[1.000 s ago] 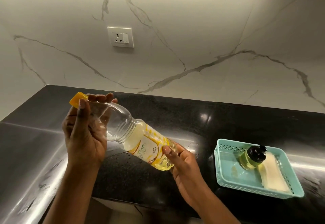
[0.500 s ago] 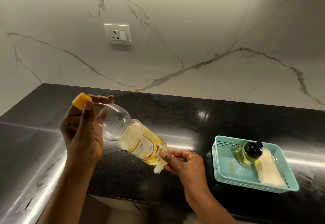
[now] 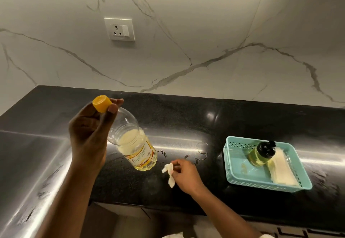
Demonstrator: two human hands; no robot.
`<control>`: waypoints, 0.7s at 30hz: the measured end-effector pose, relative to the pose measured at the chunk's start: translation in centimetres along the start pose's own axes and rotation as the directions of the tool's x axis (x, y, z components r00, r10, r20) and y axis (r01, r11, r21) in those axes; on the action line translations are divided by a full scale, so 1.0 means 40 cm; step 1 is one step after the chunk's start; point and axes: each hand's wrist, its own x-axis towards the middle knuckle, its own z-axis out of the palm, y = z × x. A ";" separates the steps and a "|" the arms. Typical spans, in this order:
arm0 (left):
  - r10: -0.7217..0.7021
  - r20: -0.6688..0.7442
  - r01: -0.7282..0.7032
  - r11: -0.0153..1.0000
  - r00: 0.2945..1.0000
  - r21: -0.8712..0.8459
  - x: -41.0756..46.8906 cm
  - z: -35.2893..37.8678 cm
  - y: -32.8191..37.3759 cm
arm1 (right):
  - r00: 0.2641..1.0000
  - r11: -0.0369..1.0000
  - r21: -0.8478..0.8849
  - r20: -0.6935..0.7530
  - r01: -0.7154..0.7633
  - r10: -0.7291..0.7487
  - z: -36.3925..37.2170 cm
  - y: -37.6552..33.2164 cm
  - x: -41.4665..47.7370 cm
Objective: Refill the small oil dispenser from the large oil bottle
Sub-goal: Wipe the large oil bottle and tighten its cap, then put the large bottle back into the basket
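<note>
From the head camera, your left hand [image 3: 87,135] sits at centre-left of the frame, curled around the neck end of the bottle [image 3: 134,144], fingers closed just under its yellow cap [image 3: 101,103]. The bottle is tilted, cap toward the upper left, base low over the black bench [image 3: 242,118], with oil pooled in its lower half; whether the base touches the bench is hard to tell. Your right hand [image 3: 184,174], lower centre, pinches a small white tissue [image 3: 169,172] between fingertips, just right of the bottle's base and apart from it. The dispenser [image 3: 261,153] with its black top leans inside the teal basket [image 3: 235,170] at right, beside a pale folded cloth [image 3: 281,170]. Small wet marks dot the bench between the tissue and the basket. A wall socket [image 3: 119,29] sits on the marble backsplash, upper centre. Your palm hides the bottle's neck, the label is only partly readable, and both forearms are cut off at the bottom edge.
</note>
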 end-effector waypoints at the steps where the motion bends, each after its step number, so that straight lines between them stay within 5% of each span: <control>1: 0.000 0.021 0.000 1.000 1.000 0.003 0.001 0.012 0.001 | 1.000 0.999 -0.050 -0.003 0.004 -0.004 -0.007 0.004 -0.004; 10: -0.044 0.149 0.051 0.998 0.988 -0.044 -0.012 0.175 -0.025 | 0.982 0.981 0.042 -0.030 0.187 -0.186 -0.153 -0.022 -0.105; 15: -0.106 0.232 0.136 0.984 0.967 -0.118 -0.012 0.365 -0.018 | 0.932 0.963 0.003 -0.251 0.269 -0.260 -0.269 -0.009 -0.170; 21: -0.102 0.416 0.189 0.966 0.904 -0.175 -0.053 0.628 -0.029 | 0.872 0.985 0.001 -0.465 0.175 -0.154 -0.442 0.091 -0.209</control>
